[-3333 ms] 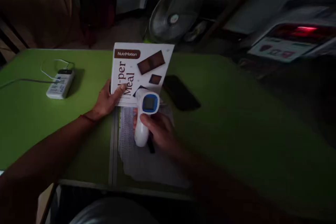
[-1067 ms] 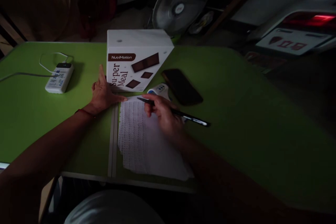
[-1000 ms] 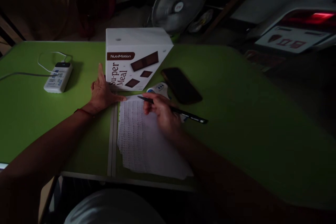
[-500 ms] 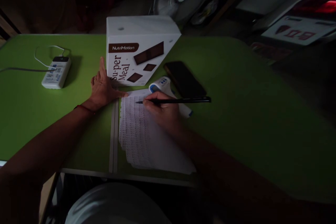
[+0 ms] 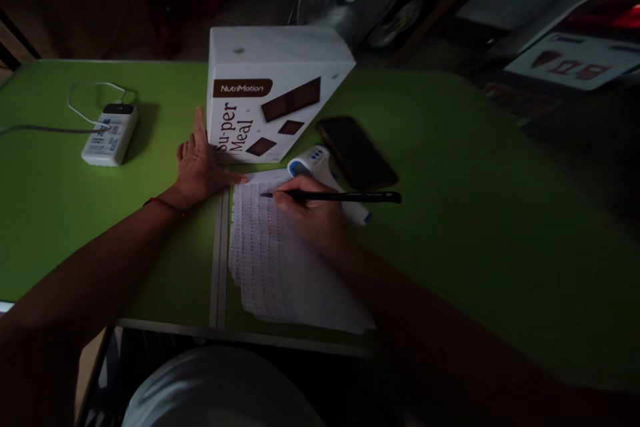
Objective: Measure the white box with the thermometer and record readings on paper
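Observation:
A black pen (image 5: 350, 197) is pinched in my right hand (image 5: 315, 213), its tip over the upper part of a sheet of paper (image 5: 260, 247). Rows of small handwriting fill the paper's left side; the right side is partly hidden under my hand and forearm. My left hand (image 5: 200, 167) rests with fingers spread on the green table, its thumb touching the paper's top left corner. Right behind that hand stands a white NutriMotion box (image 5: 250, 127). A white and blue handheld thermometer (image 5: 311, 159) lies beyond my right hand, partly covered by it.
A dark phone (image 5: 357, 152) lies beside the thermometer. On the left of the green table (image 5: 165, 253) sits a white power device (image 5: 110, 137) with cables attached. Behind the table is a fan (image 5: 350, 0), and a white panel with red markings (image 5: 570, 63) stands at the far right.
The view has shifted slightly, so the box and table items appear a little further right. The pen remains in my right hand over the writing, tilted slightly differently. My left hand stays in place.

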A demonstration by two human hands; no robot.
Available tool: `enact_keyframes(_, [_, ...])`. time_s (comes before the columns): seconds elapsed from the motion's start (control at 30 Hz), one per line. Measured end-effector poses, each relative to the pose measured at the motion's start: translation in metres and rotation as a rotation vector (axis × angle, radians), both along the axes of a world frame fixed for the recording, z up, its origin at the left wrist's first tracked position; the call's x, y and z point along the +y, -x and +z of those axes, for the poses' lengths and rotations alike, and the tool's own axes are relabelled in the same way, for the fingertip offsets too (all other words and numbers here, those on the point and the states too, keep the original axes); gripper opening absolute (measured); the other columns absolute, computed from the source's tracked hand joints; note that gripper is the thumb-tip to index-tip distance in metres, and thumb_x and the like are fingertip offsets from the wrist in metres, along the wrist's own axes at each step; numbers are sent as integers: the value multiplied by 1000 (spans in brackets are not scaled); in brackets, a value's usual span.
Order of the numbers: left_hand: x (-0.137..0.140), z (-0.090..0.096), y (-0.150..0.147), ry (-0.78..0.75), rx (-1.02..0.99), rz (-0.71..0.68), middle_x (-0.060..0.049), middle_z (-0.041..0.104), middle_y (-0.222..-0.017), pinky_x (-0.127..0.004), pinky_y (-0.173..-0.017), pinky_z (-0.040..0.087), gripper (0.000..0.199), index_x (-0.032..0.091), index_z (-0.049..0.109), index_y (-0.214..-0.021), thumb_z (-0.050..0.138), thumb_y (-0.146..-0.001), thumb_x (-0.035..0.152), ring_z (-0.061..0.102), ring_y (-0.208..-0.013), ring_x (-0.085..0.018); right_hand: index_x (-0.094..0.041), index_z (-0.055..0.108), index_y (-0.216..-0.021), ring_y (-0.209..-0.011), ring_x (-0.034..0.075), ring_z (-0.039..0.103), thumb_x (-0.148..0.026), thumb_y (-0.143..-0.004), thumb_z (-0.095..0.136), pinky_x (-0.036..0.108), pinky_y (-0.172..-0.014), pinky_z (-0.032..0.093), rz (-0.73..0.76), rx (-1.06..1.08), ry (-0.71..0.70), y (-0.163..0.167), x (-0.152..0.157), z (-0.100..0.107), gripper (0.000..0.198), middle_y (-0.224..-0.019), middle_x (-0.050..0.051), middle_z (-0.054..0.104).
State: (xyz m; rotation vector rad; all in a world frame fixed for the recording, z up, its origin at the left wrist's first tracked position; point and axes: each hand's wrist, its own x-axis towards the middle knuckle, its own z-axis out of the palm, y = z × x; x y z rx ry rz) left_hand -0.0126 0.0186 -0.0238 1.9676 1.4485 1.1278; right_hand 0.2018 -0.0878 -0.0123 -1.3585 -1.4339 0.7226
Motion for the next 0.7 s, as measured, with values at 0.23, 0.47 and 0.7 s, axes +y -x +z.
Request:
enact_keyframes(0.23, [-2,5,-1,26,-36,-16,-21,67,-142,-71,-135,19,154,23,44,-165,118,-31,37,49,-147,-59,-31,62,-73,-66,21,59,-46,-80,70,39,-67,54,31,-22,16,-1,0,-1,18,-67,-1,65])
enact_keyframes(0.47, [-5,15,-4,79,42,6,-24,65,-145,-73,-134,21,161,20,37,-171,118,-32,37,51,-146,-60,-32,63,-72,-66,21,60,-41,-80,69,39,-68,55,29,-41,-26,-2,0,-2,14,-66,0,65])
enact_keyframes(0.7, [-7,10,-3,29,159,21,-21,67,-146,-67,-132,31,175,24,15,-181,117,-40,42,52,-150,-56,-29,64,-73,-61,19,59,-37,-82,71,35,-62,54,17,-35,-133,-5,5,-15,14,-64,-2,61])
